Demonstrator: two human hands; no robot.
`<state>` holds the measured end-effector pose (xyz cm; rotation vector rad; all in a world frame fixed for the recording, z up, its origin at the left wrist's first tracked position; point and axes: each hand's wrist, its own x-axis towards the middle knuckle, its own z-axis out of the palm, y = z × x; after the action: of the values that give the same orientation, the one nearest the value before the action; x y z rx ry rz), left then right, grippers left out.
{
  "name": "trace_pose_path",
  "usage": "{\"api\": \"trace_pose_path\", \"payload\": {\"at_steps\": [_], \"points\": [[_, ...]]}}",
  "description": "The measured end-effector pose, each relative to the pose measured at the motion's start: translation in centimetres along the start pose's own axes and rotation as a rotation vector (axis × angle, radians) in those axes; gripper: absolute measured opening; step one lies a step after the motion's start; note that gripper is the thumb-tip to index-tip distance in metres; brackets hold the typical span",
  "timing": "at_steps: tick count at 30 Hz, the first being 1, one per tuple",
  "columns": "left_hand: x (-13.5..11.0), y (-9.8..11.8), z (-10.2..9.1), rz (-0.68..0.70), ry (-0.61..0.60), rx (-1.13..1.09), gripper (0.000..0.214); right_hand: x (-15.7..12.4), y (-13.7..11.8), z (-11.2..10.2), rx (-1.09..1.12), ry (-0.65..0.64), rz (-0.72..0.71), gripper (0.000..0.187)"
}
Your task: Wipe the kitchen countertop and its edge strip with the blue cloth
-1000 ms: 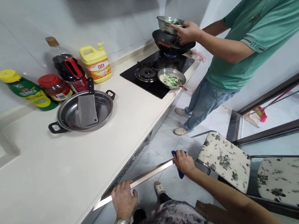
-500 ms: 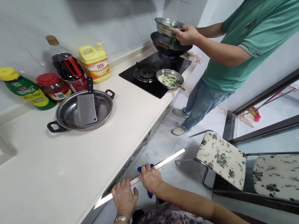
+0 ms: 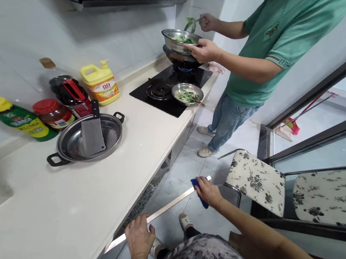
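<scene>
A narrow pale strip [image 3: 171, 203], which looks like the top edge of an open cabinet door, juts out at an angle below the counter. My left hand [image 3: 139, 236] grips it near the counter end, with fingers over the edge and the thumb on the near side. Toward the far end, my right hand [image 3: 208, 191] holds a blue cloth [image 3: 196, 183] folded over the same edge. Part of the cloth hangs down below the fingers. The faces of the door are barely visible from above.
On the counter [image 3: 126, 169] stand a steel pan [image 3: 115, 131] with a cleaver [image 3: 92, 137], and several bottles and jars. A person in a green shirt [image 3: 298, 40] holds a bowl [image 3: 174, 44] by the stove [image 3: 169, 108]. Floral chairs [image 3: 255, 177] stand at right.
My right hand has slid the blue cloth outward along the edge to its far end. My left hand stays near the counter end. The person's other hand now lifts greens above the bowl.
</scene>
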<state>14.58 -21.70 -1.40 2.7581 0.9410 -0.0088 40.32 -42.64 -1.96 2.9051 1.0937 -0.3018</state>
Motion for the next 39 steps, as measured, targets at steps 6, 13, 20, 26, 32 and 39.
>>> {"api": "trace_pose_path", "payload": {"at_steps": [6, 13, 20, 26, 32, 39], "points": [[-1.7, -2.2, 0.5, 0.015, 0.067, -0.022, 0.038, 1.7, 4.4, -1.3, -0.050, -0.007, 0.014, 0.033], [-4.7, -4.6, 1.2, -0.021, 0.185, -0.095, 0.055, 0.2, -3.2, 0.5, -0.097, -0.023, -0.024, 0.031], [-4.6, -4.1, 2.4, -0.064, 0.231, -0.178, 0.057, -1.1, -10.4, 0.0, -0.062, -0.058, -0.130, 0.024], [-5.0, -4.5, 2.7, -0.049, 0.243, -0.253, 0.061, -2.1, -16.0, 0.2, -0.032, -0.067, -0.249, 0.026], [-5.6, -4.9, 3.2, -0.012, 0.249, -0.324, 0.066, -3.9, -22.9, 1.0, -0.042, -0.084, -0.457, 0.029], [-5.8, -6.1, 2.7, 0.061, 0.301, -0.352, 0.071, -4.2, -26.9, 0.6, 0.067, -0.157, -0.602, 0.033]]}}
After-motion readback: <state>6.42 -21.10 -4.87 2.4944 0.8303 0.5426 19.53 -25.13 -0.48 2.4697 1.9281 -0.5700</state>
